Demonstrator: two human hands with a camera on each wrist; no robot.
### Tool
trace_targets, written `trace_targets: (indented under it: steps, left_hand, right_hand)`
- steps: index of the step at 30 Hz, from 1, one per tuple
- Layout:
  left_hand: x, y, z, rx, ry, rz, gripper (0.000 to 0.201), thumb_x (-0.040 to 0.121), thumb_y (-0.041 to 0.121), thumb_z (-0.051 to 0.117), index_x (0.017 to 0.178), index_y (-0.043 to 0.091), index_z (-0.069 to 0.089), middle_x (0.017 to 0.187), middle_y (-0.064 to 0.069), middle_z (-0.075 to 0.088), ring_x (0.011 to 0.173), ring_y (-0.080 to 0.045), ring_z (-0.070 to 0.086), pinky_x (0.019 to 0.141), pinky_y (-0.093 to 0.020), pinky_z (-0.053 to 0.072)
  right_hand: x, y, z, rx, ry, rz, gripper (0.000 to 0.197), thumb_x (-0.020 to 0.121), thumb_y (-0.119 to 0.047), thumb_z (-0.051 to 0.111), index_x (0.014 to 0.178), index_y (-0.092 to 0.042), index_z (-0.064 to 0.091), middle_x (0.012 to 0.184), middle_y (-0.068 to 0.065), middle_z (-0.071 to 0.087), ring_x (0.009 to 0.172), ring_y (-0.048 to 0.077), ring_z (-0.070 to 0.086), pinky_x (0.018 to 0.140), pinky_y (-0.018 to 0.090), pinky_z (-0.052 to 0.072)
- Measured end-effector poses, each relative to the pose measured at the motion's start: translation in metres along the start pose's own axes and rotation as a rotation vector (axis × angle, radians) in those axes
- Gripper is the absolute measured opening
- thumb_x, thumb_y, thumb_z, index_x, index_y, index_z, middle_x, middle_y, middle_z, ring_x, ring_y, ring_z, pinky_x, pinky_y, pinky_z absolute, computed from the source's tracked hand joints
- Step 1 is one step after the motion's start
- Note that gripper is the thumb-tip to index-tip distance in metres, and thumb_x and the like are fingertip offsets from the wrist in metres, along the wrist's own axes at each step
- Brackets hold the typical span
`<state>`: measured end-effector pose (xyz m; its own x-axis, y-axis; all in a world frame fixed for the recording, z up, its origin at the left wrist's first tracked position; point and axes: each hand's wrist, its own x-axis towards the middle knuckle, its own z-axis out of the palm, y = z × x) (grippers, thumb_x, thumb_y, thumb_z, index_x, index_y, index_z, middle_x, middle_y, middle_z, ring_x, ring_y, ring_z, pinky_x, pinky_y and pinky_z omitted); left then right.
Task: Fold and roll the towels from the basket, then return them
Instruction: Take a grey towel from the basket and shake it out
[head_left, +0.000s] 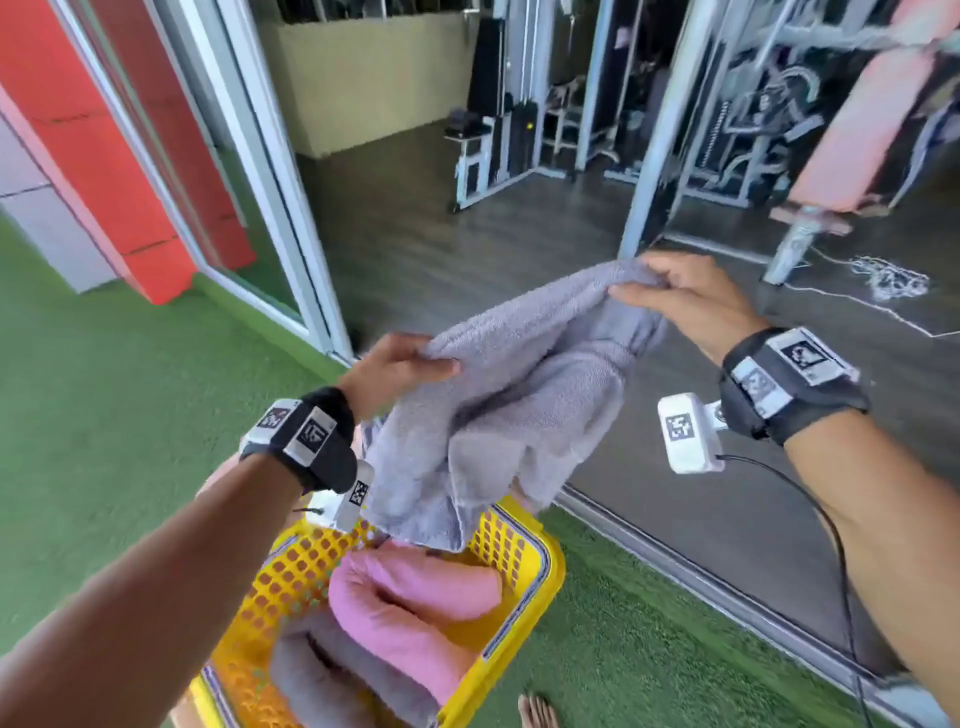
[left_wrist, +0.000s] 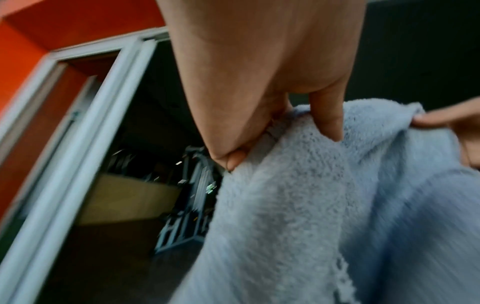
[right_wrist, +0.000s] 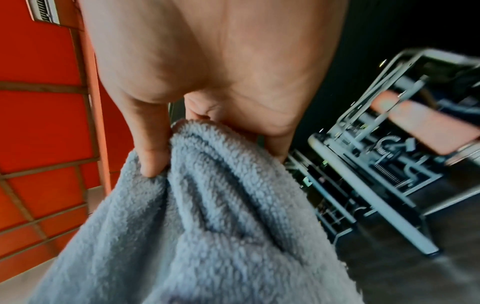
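Note:
A grey towel (head_left: 524, 395) hangs in the air between both hands, its lower end drooping over the yellow basket (head_left: 524, 561). My left hand (head_left: 400, 364) pinches the towel's near upper edge, thumb on top. My right hand (head_left: 675, 291) grips the far upper corner, higher and further right. The left wrist view shows the left hand (left_wrist: 259, 123) with thumb and fingers clamped on the grey towel (left_wrist: 298, 205). In the right wrist view the right hand (right_wrist: 207, 127) bunches the grey towel (right_wrist: 202, 226). Inside the basket lie a pink rolled towel (head_left: 410, 597) and a grey rolled towel (head_left: 337, 680).
The basket stands on green artificial turf (head_left: 104, 415) beside a sliding-door track (head_left: 701, 577). An aluminium door frame (head_left: 280, 182) and a red wall (head_left: 104, 130) rise at left. Gym machines (head_left: 519, 130) and a padded bench (head_left: 857, 130) stand on the dark floor beyond. A bare foot (head_left: 537, 712) shows near the basket.

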<state>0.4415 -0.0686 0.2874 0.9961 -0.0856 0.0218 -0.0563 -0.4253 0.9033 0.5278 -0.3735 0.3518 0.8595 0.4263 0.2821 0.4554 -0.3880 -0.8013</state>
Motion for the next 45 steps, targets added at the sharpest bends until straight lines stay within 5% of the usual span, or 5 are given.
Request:
trace_targets:
  steps: [13,19,27,31,45]
  left_hand:
    - [-0.024,0.201,0.087,0.537,-0.117,0.426,0.059,0.083,0.057,0.063,0.054,0.017,0.03,0.053,0.002,0.03,0.044,-0.009,0.03,0.049,-0.025,0.021]
    - [-0.037,0.254,0.154,0.399,-0.608,0.417,0.022,0.082,0.042,0.071,0.085,0.02,0.077,0.087,0.012,0.073,0.089,-0.002,0.064,0.095,-0.03,0.047]
    - [-0.068,0.206,0.231,0.341,-0.75,0.432,0.021,0.078,0.022,0.074,0.091,0.006,0.071,0.085,-0.008,0.072,0.078,-0.004,0.061,0.08,-0.021,0.046]
    - [-0.073,0.165,0.225,0.348,-0.697,0.197,0.062,0.083,0.062,0.059,0.094,0.002,0.069,0.085,0.0,0.066,0.08,-0.009,0.055,0.08,-0.031,0.041]
    - [-0.149,0.097,0.188,-0.101,-0.546,0.156,0.024,0.096,0.018,0.056,0.076,0.005,0.055,0.07,-0.001,0.04,0.068,-0.01,0.038,0.059,-0.026,0.03]
  right_hand:
    - [-0.234,-0.024,-0.067,-0.087,0.634,0.193,0.039,0.082,-0.017,0.074,0.063,-0.025,0.04,0.061,-0.008,0.035,0.053,-0.001,0.035,0.06,0.021,0.032]
    - [-0.292,-0.025,-0.059,0.247,0.314,0.267,0.062,0.069,-0.069,0.067,0.124,-0.043,0.056,0.125,-0.007,0.063,0.119,0.01,0.056,0.101,0.033,0.038]
    - [-0.302,-0.02,-0.032,0.475,0.16,0.267,0.043,0.079,-0.024,0.07,0.111,0.005,0.06,0.105,0.008,0.059,0.102,0.017,0.049,0.088,0.038,0.034]
    - [-0.308,-0.013,-0.024,0.358,0.271,0.267,0.018,0.084,-0.01,0.069,0.098,0.001,0.067,0.092,0.012,0.066,0.087,0.014,0.057,0.083,0.032,0.043]
    - [-0.292,-0.02,0.034,0.535,0.087,0.214,0.006,0.088,-0.013,0.064,0.093,-0.012,0.067,0.094,0.004,0.068,0.086,0.01,0.058,0.075,0.02,0.042]
